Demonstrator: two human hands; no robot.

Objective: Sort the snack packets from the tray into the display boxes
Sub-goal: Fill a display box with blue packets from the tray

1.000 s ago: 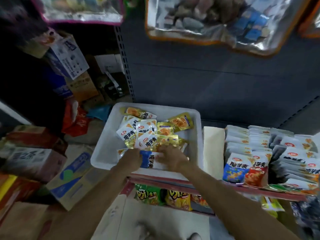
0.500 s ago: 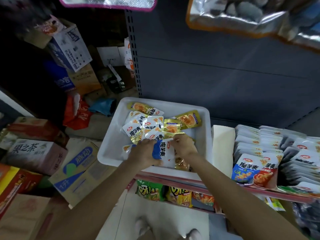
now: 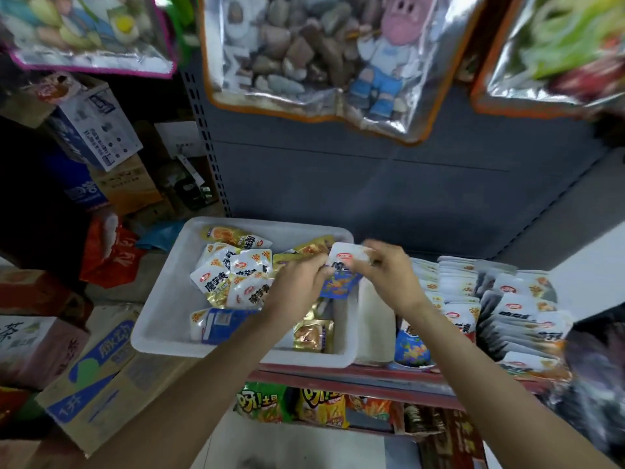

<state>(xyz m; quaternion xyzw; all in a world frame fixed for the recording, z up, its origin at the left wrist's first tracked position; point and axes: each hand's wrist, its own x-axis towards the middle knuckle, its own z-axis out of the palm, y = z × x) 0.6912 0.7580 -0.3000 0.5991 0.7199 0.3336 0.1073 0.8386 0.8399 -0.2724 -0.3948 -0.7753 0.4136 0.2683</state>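
Since the earlier frame, both hands had lifted from the tray [image 3: 162,319] floor, raising one packet [image 3: 341,272] above its right rim. Left hand [image 3: 297,282] pinched the packet's left edge; right hand [image 3: 385,269] pinched its upper right corner. Packet was white on top with a red logo, blue below, long axis upright, white end farthest. Boxes [image 3: 490,299] stood right.

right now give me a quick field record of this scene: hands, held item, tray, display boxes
left hand: pinches blue packet's left edge
right hand: pinches its top right
blue packet: lifted above the tray's right side
tray: white, holds a loose pile of packets
display boxes: right of tray, rows of standing packets
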